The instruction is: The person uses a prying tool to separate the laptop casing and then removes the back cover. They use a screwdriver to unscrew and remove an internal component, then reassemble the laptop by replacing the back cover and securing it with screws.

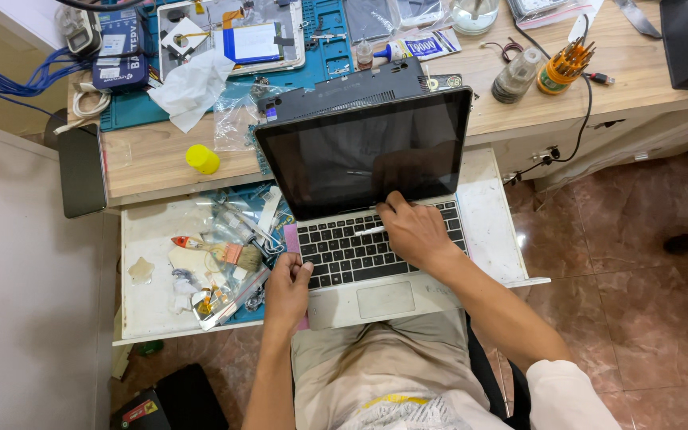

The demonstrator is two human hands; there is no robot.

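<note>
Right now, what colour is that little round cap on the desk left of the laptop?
Bright yellow cap, seen in the head view.

Silver laptop [364, 231], lid open, screen dark (black keys), on pull-out shelf against wooden desk.

One open laptop [364, 199] sits mid-frame, with two hands on it: the left hand [287, 293] at its lower left corner, the right hand [413, 231] on the keys. One yellow cap [202, 159] shows left of centre, one dark phone [81, 170] at the left, one brush [220, 251] lower left, one crumpled white tissue [193, 86] upper left.
</note>
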